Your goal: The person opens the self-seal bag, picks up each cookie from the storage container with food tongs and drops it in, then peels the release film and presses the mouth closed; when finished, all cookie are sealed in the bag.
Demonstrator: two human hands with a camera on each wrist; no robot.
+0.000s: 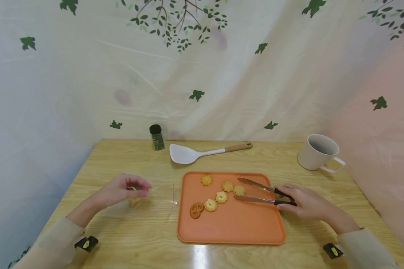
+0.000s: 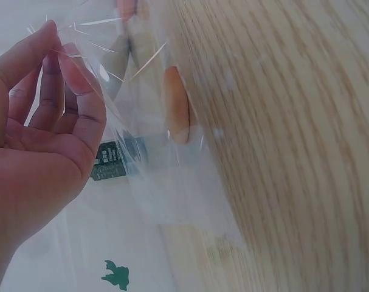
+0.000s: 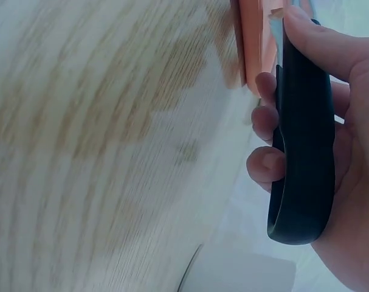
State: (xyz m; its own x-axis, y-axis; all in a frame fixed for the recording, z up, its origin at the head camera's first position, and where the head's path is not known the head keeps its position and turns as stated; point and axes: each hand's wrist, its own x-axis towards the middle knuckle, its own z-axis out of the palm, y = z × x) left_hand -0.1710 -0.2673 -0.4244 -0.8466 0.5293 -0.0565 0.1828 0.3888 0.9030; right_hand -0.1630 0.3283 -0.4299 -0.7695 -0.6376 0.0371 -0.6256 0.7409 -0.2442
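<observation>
My left hand [image 1: 128, 190] pinches the edge of a clear plastic bag [image 2: 154, 176] between thumb and fingertips, left of the orange tray [image 1: 235, 231]. One golden cookie [image 2: 177, 104] lies inside the bag. My right hand [image 1: 303, 201] grips the black handles of metal tongs [image 1: 256, 200], seen close up as a black handle [image 3: 306, 140] in the right wrist view. The tongs' arms are spread over the tray's right half, their tips beside a round cookie [image 1: 239, 191]. Several other cookies lie on the tray, among them a brown pretzel-shaped cookie [image 1: 196, 210] at lower left.
A white spatula [image 1: 185, 154] with a wooden handle lies behind the tray. To its left stands a small black-capped jar [image 1: 157, 138] with a green label. A white mug [image 1: 318, 153] stands at the back right of the wooden table [image 1: 134, 243].
</observation>
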